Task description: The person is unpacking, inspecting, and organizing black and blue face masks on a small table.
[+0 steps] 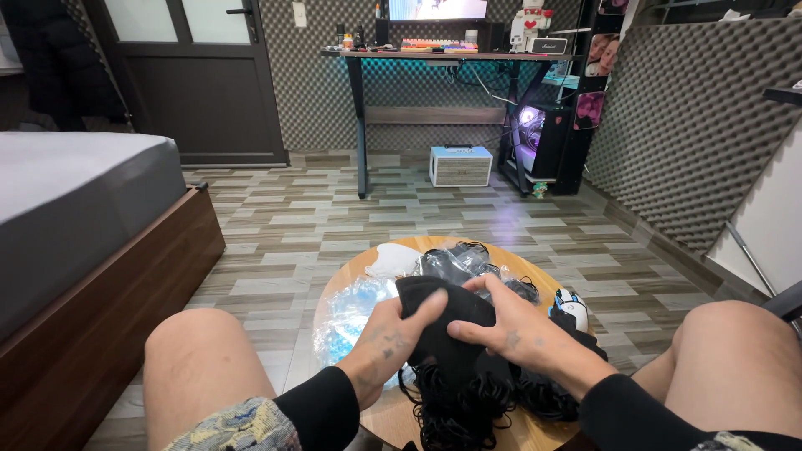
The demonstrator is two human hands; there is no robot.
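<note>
We note the round wooden desk (510, 259) at 6 o'clock, carrying clear plastic bags (351, 313) at 9 o'clock. At its centre lies a black curly wig (468, 392); it looks light, soft and floppy, best gripped by its cap. Left hand (386, 344) and right hand (507, 327) each hold that cap, grip closed on fabric.

Black curly wig (468, 401), pale wood round tabletop (393, 418), blue-tinted clear plastic bag (351, 313), white mouse (572, 307), grey-brown striped floor (334, 217), grey bed (75, 192).

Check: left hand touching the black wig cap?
Touching. Head view: left hand fingers press onto the black wig cap on the round table; right hand grips it too.
</note>
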